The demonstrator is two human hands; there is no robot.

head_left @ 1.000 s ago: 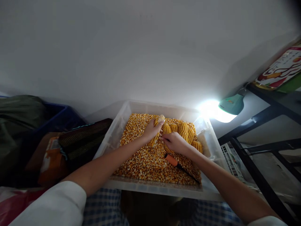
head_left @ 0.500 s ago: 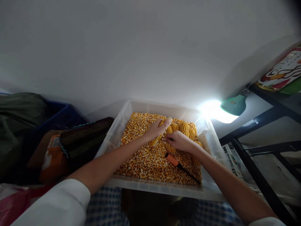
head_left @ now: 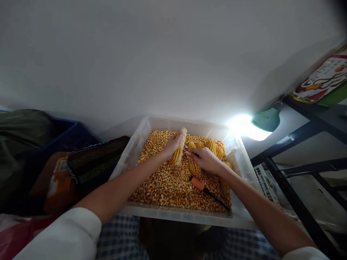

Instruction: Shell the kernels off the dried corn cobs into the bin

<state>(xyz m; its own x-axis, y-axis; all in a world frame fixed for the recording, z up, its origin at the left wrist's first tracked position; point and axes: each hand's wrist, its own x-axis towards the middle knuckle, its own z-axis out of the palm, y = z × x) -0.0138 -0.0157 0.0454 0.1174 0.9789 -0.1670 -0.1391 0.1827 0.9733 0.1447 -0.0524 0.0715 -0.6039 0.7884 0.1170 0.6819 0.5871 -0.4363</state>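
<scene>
My left hand (head_left: pixel 173 145) grips an ear of corn (head_left: pixel 179 148), tilted upright. A pale strip along its right side is bare of kernels, while yellow rows remain on the left. My right hand (head_left: pixel 204 157) is closed just right of the ear, its fingertips close to it. Between the fingers shows a slim dark-handled tool (head_left: pixel 196 155), mostly hidden by the hand. Beneath both hands, loose corn kernels (head_left: pixel 165 186) fill a translucent plastic bin (head_left: pixel 130 157). More corn ears (head_left: pixel 211 146) lie around my right hand. A tool with an orange-and-black handle (head_left: pixel 197 183) and dark shaft rests on the kernels.
A lit green-capped lamp (head_left: pixel 266 121) hangs from a black metal rack (head_left: pixel 287 195) on the right. A printed carton (head_left: pixel 324 79) sits on the rack. To the left are a dark mesh bag (head_left: pixel 97 162) and a blue crate (head_left: pixel 72 131). A pale wall (head_left: pixel 168 65) stands behind the bin.
My left hand has drawn back slightly left and turned the ear more upright, showing its stripped side. My right hand stays nearly in place, its fingertips near the ear.
</scene>
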